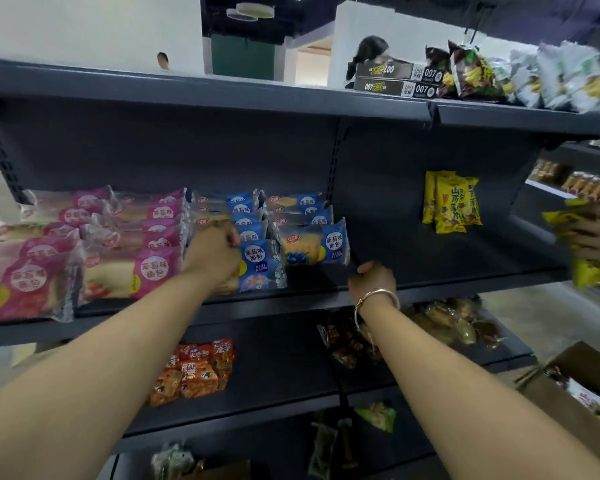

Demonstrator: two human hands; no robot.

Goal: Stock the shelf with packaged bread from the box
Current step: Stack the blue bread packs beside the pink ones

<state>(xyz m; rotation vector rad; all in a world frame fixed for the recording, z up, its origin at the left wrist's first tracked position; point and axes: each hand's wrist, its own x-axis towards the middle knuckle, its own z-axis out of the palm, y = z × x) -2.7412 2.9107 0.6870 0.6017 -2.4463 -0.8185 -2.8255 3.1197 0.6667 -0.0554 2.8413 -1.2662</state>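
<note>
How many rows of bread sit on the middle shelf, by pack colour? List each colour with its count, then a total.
Pink bread rows: 2
Blue bread rows: 2
Total: 4 rows

Both your bare arms reach forward; your left hand point(215, 256) and right hand point(373, 278) have curled fingers.

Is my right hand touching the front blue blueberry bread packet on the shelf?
Apart. The head view shows dark bare shelf between the right hand and the blue blueberry bread packet.
</note>
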